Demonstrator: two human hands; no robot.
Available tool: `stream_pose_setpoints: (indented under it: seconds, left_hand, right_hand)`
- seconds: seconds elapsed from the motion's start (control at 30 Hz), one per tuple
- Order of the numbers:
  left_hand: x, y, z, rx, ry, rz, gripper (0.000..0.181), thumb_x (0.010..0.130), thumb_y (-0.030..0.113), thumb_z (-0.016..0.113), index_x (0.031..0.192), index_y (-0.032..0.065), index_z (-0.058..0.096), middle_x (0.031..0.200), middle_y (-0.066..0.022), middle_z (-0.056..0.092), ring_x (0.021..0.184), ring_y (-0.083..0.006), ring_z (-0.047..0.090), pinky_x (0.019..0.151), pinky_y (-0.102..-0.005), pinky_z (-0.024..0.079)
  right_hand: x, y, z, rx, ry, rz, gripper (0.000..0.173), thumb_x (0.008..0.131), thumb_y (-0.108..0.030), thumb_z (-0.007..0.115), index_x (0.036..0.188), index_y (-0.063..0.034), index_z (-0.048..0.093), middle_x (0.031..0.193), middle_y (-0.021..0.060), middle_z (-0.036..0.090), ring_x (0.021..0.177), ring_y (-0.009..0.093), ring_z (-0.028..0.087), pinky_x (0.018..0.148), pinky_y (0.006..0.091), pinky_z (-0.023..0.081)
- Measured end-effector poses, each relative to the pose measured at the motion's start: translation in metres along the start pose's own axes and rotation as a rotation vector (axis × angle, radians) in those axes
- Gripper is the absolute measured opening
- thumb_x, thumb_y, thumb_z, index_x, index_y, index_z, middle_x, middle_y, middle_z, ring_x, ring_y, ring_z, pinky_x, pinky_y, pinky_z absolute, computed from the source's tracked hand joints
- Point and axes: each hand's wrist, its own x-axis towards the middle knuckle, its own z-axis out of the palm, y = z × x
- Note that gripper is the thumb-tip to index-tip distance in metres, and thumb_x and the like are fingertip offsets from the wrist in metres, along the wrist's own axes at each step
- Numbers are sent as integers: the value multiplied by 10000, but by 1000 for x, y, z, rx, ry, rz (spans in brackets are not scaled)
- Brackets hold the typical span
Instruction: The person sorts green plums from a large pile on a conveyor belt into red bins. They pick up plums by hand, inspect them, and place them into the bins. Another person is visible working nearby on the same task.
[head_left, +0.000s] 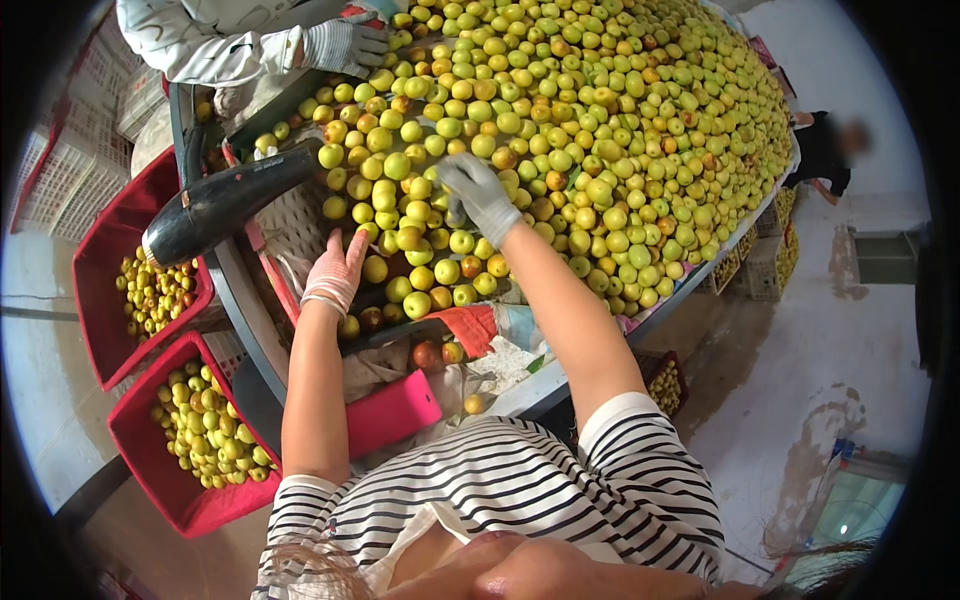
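Observation:
A deep heap of green-yellow fruit (615, 135), apparently jujubes, some with reddish-brown patches, covers the sorting table before me. My left hand (335, 271), in a pale pinkish glove, lies at the heap's near left edge. Its fingers are apart beside a few loose fruits, with nothing seen in its grasp. Farther right, my right hand (480, 196) reaches over the fruit in a grey-coated glove. Its fingers bend down among the fruits and look slightly blurred, so whether they grip one is hidden.
A black hair dryer (225, 195) juts over the table's left edge. Two red-lined crates (124, 225) (154, 480) of fruit stand below it. Near my body lies a pink case (394, 412). A co-worker's gloved hand (345, 46) rests at the far left; another person (817, 154) is beyond the table.

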Motion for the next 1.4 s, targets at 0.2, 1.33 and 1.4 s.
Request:
stream_pose_setpoints:
  seconds: [0.2, 1.33, 1.4]
  left_hand:
    - [11, -27, 23, -45, -48, 21, 829, 899, 658, 392, 1414, 10, 345, 1170, -336, 565, 1131, -446, 534, 927, -462, 430]
    - [-52, 80, -62, -25, -69, 38, 609, 941, 541, 421, 1366, 105, 441, 1329, -294, 474, 1156, -448, 526, 974, -435, 432]
    - [-47, 82, -59, -139, -94, -150, 621, 939, 544, 414, 1347, 76, 442, 1234, -321, 528, 1125, -455, 542, 956, -447, 435]
  right_hand:
    - [-95, -27, -97, -175, 266, 57, 283, 864, -256, 665, 1039, -37, 629, 744, 20, 564, 541, 67, 501, 432, 227, 436]
    - [-42, 20, -12, 437, 107, 253, 264, 931, -328, 545, 926, -71, 609, 656, 25, 578, 376, 83, 431, 307, 211, 264]
    - [-26, 23, -8, 493, -77, 273, 283, 954, -333, 513, 933, -65, 599, 719, 49, 600, 431, 107, 499, 327, 215, 332]
